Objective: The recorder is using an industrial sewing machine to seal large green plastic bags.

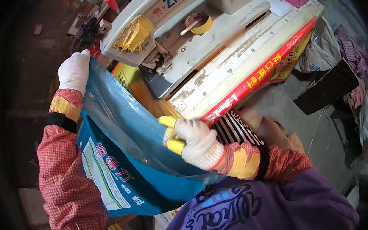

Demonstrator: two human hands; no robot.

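Observation:
A blue plastic sack (160,190) with a clear film liner (119,110) hangs in front of me, its mouth stretched between my hands. My left hand (74,69), in a white knit glove, is closed on the sack's upper left corner. On the right, my right hand (197,143) grips the sack's top edge; its glove has yellow-covered fingertips. Just beyond the mouth stands a grey sewing machine (161,20), its needle area (157,61) above the far edge of the sack. A patch of yellow woven cloth (135,32) is stuck on the machine's head.
A yellow tape roll (204,25) with a pale stick lies on the machine bed. The worn white table (235,71) has a red strip (256,75) along its edge. A dark box (326,88) and cloth bundles (351,48) are on the floor at right.

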